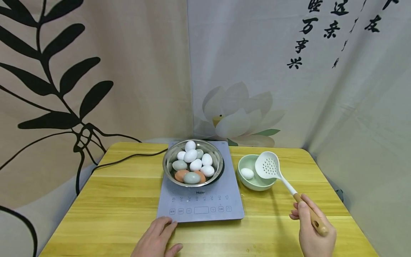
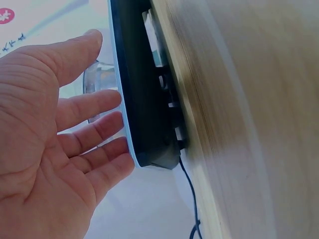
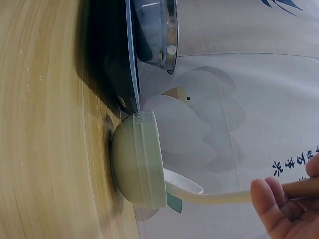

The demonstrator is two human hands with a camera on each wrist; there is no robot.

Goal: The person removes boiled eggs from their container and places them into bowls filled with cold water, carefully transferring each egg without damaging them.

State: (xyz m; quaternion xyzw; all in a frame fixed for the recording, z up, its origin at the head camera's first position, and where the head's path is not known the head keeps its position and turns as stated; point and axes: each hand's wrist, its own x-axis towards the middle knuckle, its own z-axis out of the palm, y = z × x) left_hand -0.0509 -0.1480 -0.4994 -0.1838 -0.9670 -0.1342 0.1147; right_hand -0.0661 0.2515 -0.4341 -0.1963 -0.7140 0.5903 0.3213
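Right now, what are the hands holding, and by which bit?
The right hand holds the white slotted spoon by its wooden handle; the left hand holds nothing, just touching the cooktop.

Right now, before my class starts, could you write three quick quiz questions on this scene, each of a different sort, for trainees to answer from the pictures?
1. Fill in the blank: the right hand grips the slotted spoon by its ____.

2. Multiple choice: in the head view, how many eggs show in the green bowl?
A) none
B) one
C) four

3. True or false: the left hand touches the near edge of the cooktop.

Key:
1. wooden handle
2. B
3. True
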